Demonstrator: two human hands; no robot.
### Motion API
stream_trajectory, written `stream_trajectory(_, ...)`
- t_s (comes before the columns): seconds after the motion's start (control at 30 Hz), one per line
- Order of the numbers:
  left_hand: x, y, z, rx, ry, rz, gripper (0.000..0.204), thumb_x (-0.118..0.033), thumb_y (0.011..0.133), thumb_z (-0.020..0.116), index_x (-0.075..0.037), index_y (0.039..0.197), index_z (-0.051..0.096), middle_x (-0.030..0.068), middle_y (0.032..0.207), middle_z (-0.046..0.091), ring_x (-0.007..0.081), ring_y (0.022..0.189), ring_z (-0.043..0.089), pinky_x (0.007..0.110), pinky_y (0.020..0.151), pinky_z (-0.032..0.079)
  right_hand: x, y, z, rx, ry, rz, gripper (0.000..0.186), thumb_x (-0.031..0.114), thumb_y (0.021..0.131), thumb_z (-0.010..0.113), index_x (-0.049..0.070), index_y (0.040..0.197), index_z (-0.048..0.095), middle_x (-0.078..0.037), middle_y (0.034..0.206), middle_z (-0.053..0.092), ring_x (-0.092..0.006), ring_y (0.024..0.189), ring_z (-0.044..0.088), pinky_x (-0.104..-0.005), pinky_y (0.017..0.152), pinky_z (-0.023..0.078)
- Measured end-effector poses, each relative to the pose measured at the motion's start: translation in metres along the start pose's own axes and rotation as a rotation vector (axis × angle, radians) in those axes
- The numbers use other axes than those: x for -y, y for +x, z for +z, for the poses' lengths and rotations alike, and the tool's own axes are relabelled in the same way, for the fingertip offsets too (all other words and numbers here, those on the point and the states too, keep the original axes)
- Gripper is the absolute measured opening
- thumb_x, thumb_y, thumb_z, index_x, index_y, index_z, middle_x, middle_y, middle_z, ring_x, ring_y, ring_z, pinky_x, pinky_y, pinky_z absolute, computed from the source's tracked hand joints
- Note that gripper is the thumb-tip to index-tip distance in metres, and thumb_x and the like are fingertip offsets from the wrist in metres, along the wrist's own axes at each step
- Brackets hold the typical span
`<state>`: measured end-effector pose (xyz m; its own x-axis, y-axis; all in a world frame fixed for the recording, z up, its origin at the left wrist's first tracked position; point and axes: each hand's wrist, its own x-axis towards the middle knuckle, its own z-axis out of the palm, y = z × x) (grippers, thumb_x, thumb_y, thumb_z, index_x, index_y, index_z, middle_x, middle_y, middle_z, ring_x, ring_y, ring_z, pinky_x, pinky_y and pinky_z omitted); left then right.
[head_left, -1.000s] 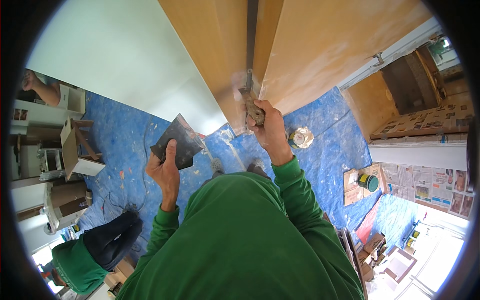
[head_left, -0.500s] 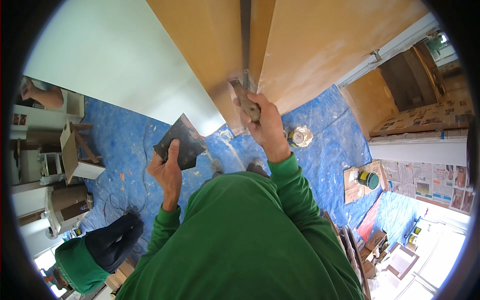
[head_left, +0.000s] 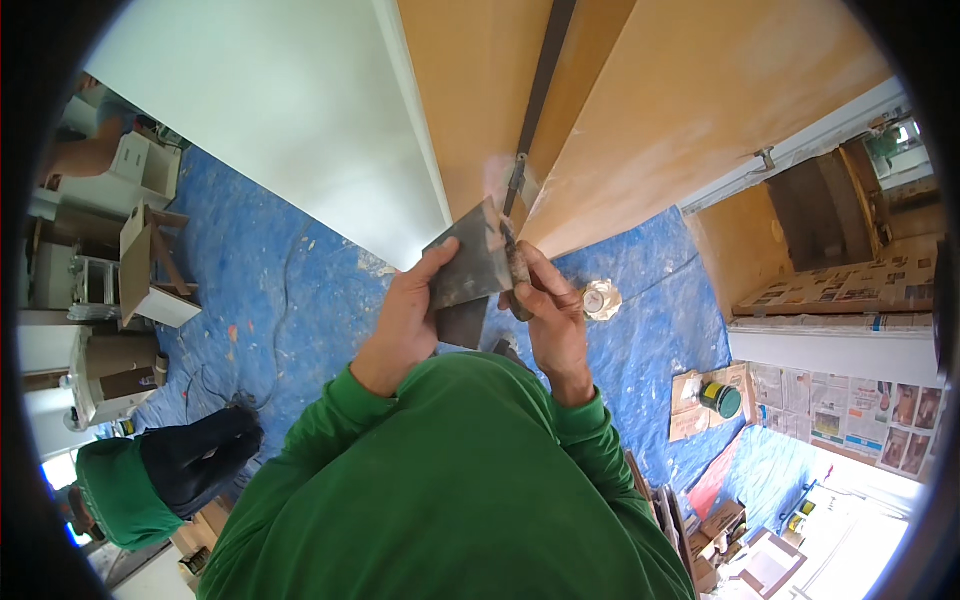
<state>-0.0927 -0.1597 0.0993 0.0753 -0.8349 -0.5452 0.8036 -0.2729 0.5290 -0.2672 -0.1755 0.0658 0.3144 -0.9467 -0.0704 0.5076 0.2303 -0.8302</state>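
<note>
My left hand (head_left: 402, 318) grips a dark, flat, roughly square plate (head_left: 468, 262), thumb on its upper face. Another dark flat part shows below its near edge; I cannot tell whether it is a separate piece. My right hand (head_left: 560, 325) is closed around the worn, stained handle of a putty knife (head_left: 517, 272). The knife meets the plate's right edge, and its blade is mostly hidden. Just beyond both hands stand a white panel (head_left: 300, 110) and a tan wooden panel (head_left: 700, 110), with a narrow tan upright (head_left: 465, 90) and a dark strip between them.
Blue sheeting (head_left: 330, 290) covers the floor. A paper-topped can (head_left: 601, 299) stands right of my right hand, and a green-lidded can (head_left: 722, 400) sits on cardboard farther right. A person in green (head_left: 125, 490) is at lower left. A newspaper-covered cabinet (head_left: 840, 285) stands at right.
My right hand has drawn the putty knife back from the tan upright toward me. My left hand has brought the plate up and to the right, so the two now meet.
</note>
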Motion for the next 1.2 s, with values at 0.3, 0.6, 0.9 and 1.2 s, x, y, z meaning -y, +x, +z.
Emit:
stream_trajectory(0.3,-0.003,-0.004,-0.008,-0.009,0.036,0.072,0.035,-0.025,0.087,0.071,-0.002,0.112,0.063,0.0073,0.102,0.069,0.0175,0.090,0.066,0.033,0.082,0.053,-0.001,0.000,-0.021,0.025,-0.453,-0.038,0.036,0.003,0.093,0.057,0.001,0.128,0.061,-0.013,0.109,0.068,-0.0122,0.085,0.058,-0.0258,0.071,0.046)
stream_trajectory(0.6,-0.027,-0.028,-0.046,-0.205,0.137,0.293,0.029,-0.023,0.094,0.062,-0.005,0.116,0.062,0.0046,0.102,0.069,0.0161,0.090,0.066,0.031,0.081,0.053,-0.022,0.074,-0.019,-0.209,0.133,0.277,0.029,0.020,0.099,0.048,-0.005,0.109,0.060,-0.011,0.087,0.062,-0.0137,0.056,0.048,-0.0256,0.049,0.036)
stream_trajectory(0.9,-0.017,-0.042,-0.077,-0.313,0.096,0.319,0.029,-0.024,0.094,0.063,-0.005,0.117,0.062,0.0040,0.104,0.069,0.0164,0.091,0.066,0.030,0.080,0.053,-0.018,0.089,0.004,-0.238,0.204,0.294,0.021,0.013,0.093,0.051,-0.008,0.095,0.054,-0.015,0.079,0.058,-0.0135,0.047,0.046,-0.0270,0.039,0.032)
stream_trajectory(1.2,-0.013,-0.038,-0.066,-0.262,0.109,0.312,0.028,-0.022,0.095,0.062,-0.005,0.117,0.063,0.0044,0.105,0.069,0.0161,0.091,0.066,0.030,0.080,0.053,0.023,0.085,0.026,-0.174,0.259,0.273,0.023,0.014,0.092,0.052,-0.008,0.095,0.055,-0.014,0.076,0.057,-0.0132,0.046,0.044,-0.0266,0.039,0.029)
